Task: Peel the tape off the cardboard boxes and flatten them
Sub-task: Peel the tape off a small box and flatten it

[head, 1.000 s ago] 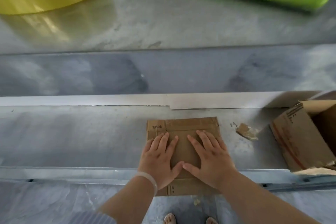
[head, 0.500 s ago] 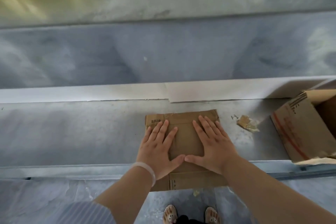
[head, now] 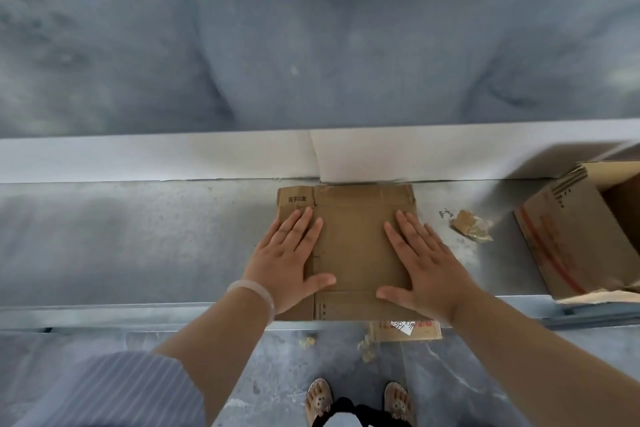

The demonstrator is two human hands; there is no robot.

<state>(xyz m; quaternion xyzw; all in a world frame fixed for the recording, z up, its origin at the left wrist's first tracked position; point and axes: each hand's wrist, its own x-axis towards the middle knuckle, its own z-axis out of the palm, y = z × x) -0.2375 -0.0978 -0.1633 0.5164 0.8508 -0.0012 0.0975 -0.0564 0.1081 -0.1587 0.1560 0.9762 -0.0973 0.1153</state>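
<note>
On the grey metal bench (head: 138, 246), directly in front of the person, a flattened cardboard box (head: 353, 246) is pressed down under both palms. The left hand (head: 287, 263) is laid open on its left edge and the right hand (head: 420, 267) on its right side, fingers spread and pointing away; nothing is gripped by either. The flat box is lying with its long axis running away from the body, its near end level with the bench lip. To the right, well apart, a second box (head: 575, 239) is seen unflattened (its top open), with a scrap of peeled tape (head: 471, 230) between. That box is nearer the right hand, so a rightward reach is judged likely to be needed next.
</note>
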